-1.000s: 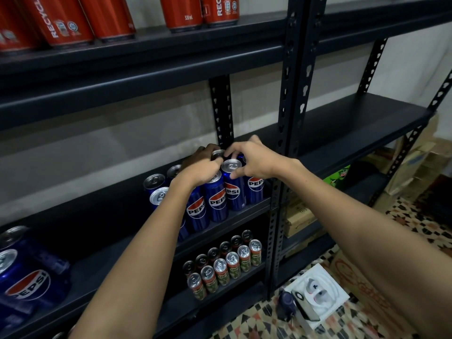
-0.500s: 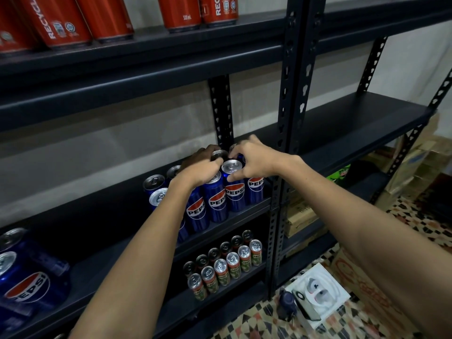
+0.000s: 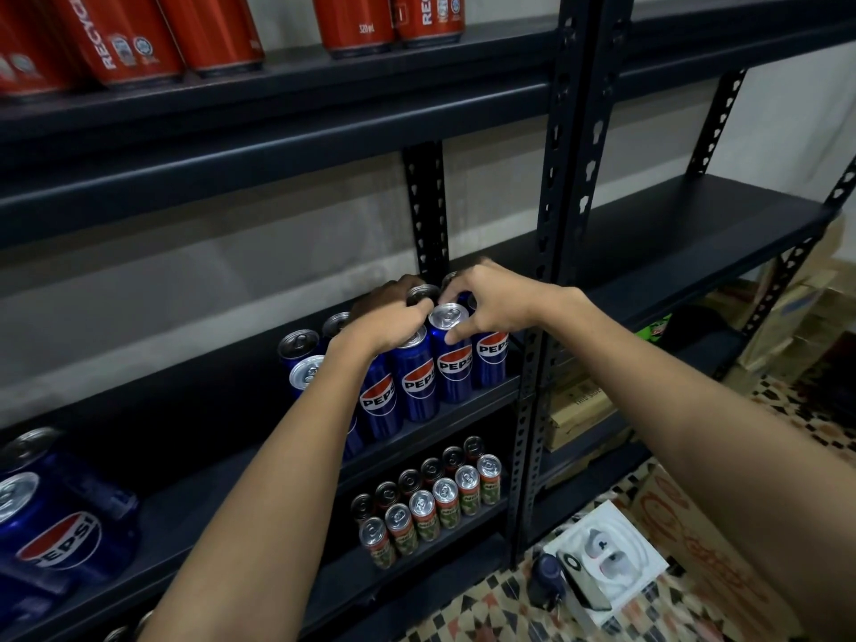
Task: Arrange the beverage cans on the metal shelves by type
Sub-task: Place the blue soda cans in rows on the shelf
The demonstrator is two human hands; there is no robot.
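Note:
A cluster of blue Pepsi cans (image 3: 419, 382) stands upright on the middle metal shelf (image 3: 444, 421), just left of the upright post. My left hand (image 3: 384, 324) lies over the can tops, its fingers curled round the rim of one can. My right hand (image 3: 493, 301) pinches the top of the neighbouring Pepsi can (image 3: 451, 359) between thumb and fingers. Red cans (image 3: 120, 44) line the top shelf. Small green cans (image 3: 426, 507) stand in two rows on the lower shelf. More Pepsi cans (image 3: 55, 525) sit at the near left.
A black upright post (image 3: 556, 224) rises right beside my right hand. Beyond it runs a dark shelf board (image 3: 695, 224). Cardboard boxes (image 3: 579, 405) sit lower down and at the far right. A white boxed item (image 3: 607, 553) lies on the patterned floor.
Both hands stay on the same Pepsi cans; my right hand's fingers have shifted slightly around the can top.

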